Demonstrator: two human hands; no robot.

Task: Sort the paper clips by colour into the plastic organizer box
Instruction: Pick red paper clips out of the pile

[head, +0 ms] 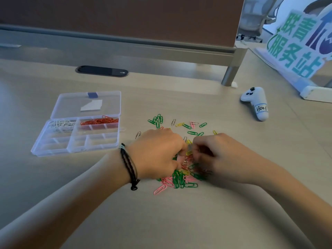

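Note:
A loose pile of green, pink, yellow and silver paper clips [181,178] lies on the beige desk, with more scattered behind it [192,125]. My left hand [158,155] and my right hand [215,155] are both down over the pile, fingers curled together, pinching at a yellow paper clip [189,152] between them. The clear plastic organizer box [53,150] sits to the left with its lid open. One back compartment holds white clips [61,124], the one beside it red clips [99,121]. The front compartments look bare.
A white game controller [256,103] lies at the right back. A sign with green characters [298,49] stands behind it. A desk divider with a metal leg [230,74] and a black cable port [102,71] run along the back.

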